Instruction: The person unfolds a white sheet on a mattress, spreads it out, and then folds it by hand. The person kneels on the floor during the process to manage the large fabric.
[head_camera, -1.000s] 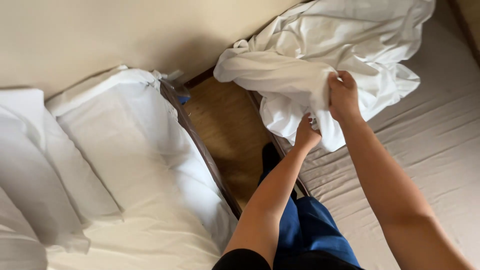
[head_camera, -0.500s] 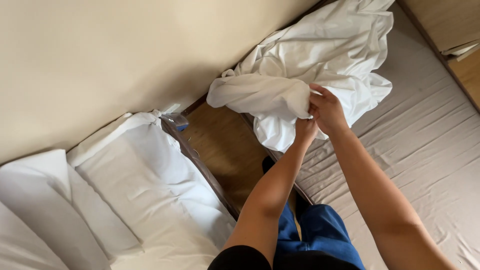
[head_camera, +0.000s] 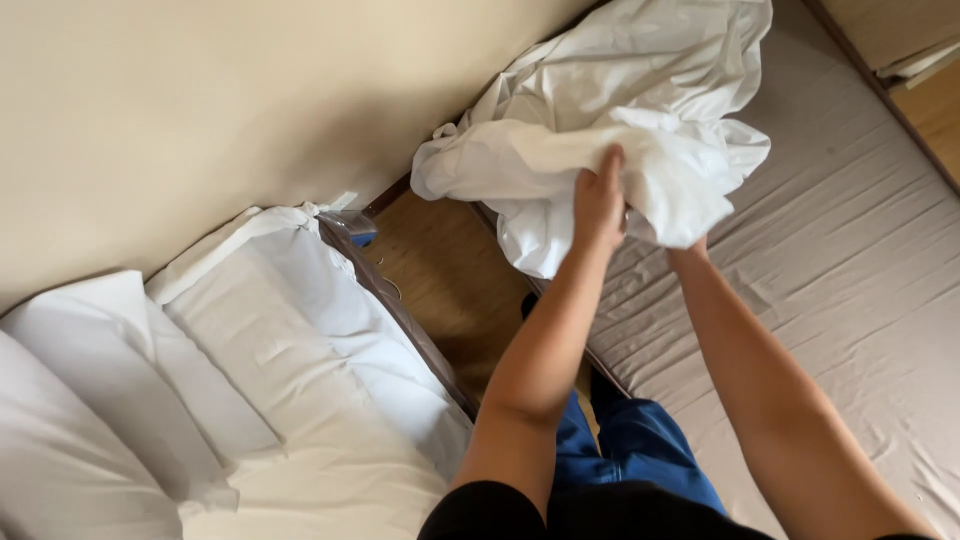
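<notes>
A crumpled white sheet lies bunched on the grey mattress at the right, near its head end. My left hand grips a fold of the sheet from the front, fingers curled into the cloth. My right hand is buried under the sheet's lower edge, with only the wrist showing, so I cannot see its fingers. Both arms reach forward over the gap between the two beds.
A second bed with white sheet and white pillows stands at the left. A strip of wooden floor runs between the beds. A beige wall is ahead. My blue trousers show below.
The view has swung left. My left hand has risen and taken a higher hold on the sheet, while my right hand has slipped under the cloth and out of sight.
</notes>
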